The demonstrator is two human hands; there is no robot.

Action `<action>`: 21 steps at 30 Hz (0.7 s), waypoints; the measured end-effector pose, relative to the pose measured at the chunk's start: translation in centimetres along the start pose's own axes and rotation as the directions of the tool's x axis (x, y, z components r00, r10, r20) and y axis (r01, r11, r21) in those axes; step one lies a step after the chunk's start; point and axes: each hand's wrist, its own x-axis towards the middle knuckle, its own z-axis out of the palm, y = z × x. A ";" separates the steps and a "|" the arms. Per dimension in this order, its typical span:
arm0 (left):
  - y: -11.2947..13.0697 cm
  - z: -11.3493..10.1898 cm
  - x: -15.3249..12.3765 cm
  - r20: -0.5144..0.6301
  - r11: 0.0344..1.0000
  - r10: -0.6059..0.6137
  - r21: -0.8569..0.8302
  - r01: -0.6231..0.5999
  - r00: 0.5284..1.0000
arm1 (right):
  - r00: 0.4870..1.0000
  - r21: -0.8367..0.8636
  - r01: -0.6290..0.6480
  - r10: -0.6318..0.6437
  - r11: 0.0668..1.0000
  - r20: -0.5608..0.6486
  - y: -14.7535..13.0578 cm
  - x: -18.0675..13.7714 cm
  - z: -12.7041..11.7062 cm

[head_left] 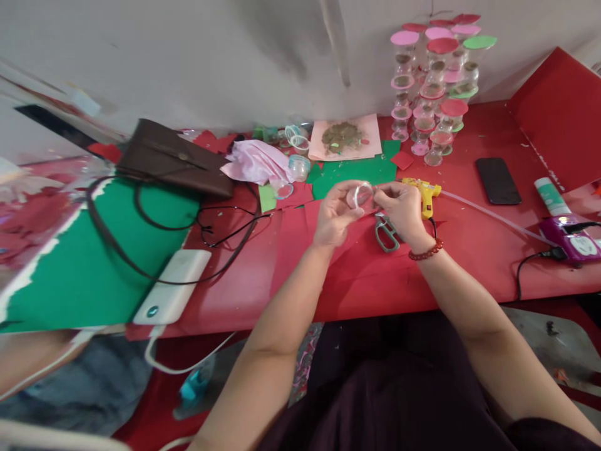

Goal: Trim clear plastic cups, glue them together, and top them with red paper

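A small clear plastic cup (362, 196) with a pale rim is in my left hand (334, 216), whose fingers and thumb close round its side. My right hand (402, 205), a red bead bracelet at its wrist, has thumb and fingers pinched together at the cup's right edge. Whether it grips the cup or some small piece there, I cannot make out. Just below my right hand lie grey-handled scissors (387, 235), partly covered. Behind that hand rests a yellow glue gun (426, 193) with a long glue stick. Red paper sheets (300, 241) lie beneath my hands.
Stacked clear cups with coloured discs (434, 94) stand at the back right. A phone (498, 180) and a purple power socket (570, 238) are on the right. Brown sandy material (342, 135) lies on pink paper. At left are a brown bag (173, 156), white power bank (173, 285) and cables.
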 end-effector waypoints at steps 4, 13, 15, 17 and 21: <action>0.0 -0.6 0.1 -0.052 0.998 -0.015 -0.054 0.012 0.999 | 0.992 0.180 -0.121 0.123 0.976 -0.001 0.1 0.5 0.0; -0.2 -1.3 0.5 -0.111 0.996 -0.028 -0.089 0.018 0.993 | 1.000 -0.075 0.006 -0.004 0.997 0.025 0.3 0.3 0.2; -0.3 -1.3 0.5 -0.114 0.997 -0.024 -0.074 0.016 0.993 | 0.999 0.007 -0.012 0.011 1.000 0.033 0.4 0.3 0.3; -0.5 -1.3 0.6 -0.096 0.999 -0.010 -0.050 0.005 0.995 | 0.997 0.085 -0.048 0.042 0.995 0.064 0.5 0.3 0.3; -0.7 -1.2 0.5 -0.047 1.000 -0.015 0.007 0.016 0.999 | 0.992 0.068 -0.035 0.027 0.997 0.121 0.4 0.0 0.3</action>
